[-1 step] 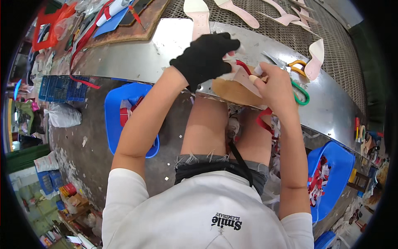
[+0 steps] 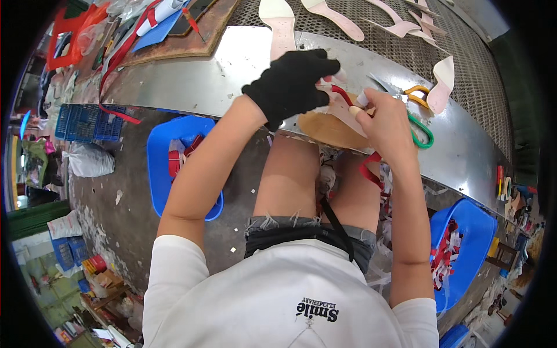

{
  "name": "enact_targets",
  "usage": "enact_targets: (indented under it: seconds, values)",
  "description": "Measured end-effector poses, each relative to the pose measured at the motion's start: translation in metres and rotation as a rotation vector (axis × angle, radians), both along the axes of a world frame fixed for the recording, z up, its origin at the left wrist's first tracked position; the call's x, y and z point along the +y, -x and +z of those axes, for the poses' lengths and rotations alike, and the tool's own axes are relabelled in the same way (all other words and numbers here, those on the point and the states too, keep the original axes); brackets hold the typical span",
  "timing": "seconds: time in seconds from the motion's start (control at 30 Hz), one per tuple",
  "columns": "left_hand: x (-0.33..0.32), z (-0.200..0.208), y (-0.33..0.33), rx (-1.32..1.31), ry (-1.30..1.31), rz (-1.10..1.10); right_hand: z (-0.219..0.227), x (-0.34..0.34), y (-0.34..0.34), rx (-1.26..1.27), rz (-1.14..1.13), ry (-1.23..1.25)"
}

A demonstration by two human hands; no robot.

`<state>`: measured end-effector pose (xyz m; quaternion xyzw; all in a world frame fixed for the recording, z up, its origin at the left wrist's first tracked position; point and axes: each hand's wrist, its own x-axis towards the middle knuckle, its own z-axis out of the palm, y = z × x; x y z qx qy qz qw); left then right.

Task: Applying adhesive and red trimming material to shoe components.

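My left hand (image 2: 296,84), in a black glove with bare fingertips, is closed on the far end of a pale insole (image 2: 343,111). My right hand (image 2: 386,119) is bare, with white wraps on its fingertips. It pinches a red strip (image 2: 341,93) against the insole's edge, and the strip's loose tail (image 2: 366,169) hangs below the wrist. Under the insole, a brown rounded board (image 2: 328,130) lies at the bench's near edge. Beside my right hand are scissors (image 2: 419,98) with one orange and one green handle. My fingers partly hide the insole.
Several pale insoles (image 2: 279,26) lie on the mesh (image 2: 371,55) beyond the metal bench (image 2: 180,84). Blue bins with red and white scraps stand left (image 2: 159,148) and right (image 2: 478,232). Red strips (image 2: 110,66) hang over the bench's left part.
My left hand has shifted very slightly to the right and down. My right hand looks the same.
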<state>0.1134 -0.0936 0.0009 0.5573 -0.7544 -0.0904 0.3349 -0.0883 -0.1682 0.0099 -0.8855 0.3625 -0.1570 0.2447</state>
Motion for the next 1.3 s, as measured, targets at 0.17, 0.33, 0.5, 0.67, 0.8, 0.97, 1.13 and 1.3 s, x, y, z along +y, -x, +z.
enact_targets:
  seconds: [0.17,0.33,0.5,0.67,0.8,0.97,1.13,1.3]
  values:
    - [-0.001,-0.008,0.017,0.092,0.086,0.132,-0.009,0.000,-0.001,0.011,-0.020,0.046]
    - [-0.011,-0.010,0.030,-0.121,0.197,0.091,-0.005,-0.002,-0.004,0.009,0.023,0.127]
    - [-0.032,-0.007,0.038,-0.335,0.160,0.027,0.016,-0.022,0.014,0.040,0.008,-0.623]
    - [-0.039,-0.006,0.049,-0.312,0.082,-0.112,0.015,-0.039,0.040,-0.043,0.124,-0.422]
    - [-0.031,-0.007,0.050,-0.178,0.021,-0.113,0.011,-0.043,0.049,-0.145,0.118,-0.503]
    - [-0.023,-0.014,0.053,-0.106,0.034,-0.056,0.006,-0.026,0.081,-0.267,0.109,-0.261]
    - [-0.019,-0.011,0.055,-0.061,-0.021,-0.015,-0.018,-0.022,0.091,-0.385,0.127,0.024]
    - [-0.012,-0.008,0.063,-0.249,0.172,-0.091,-0.027,-0.026,0.094,-0.345,0.196,0.086]
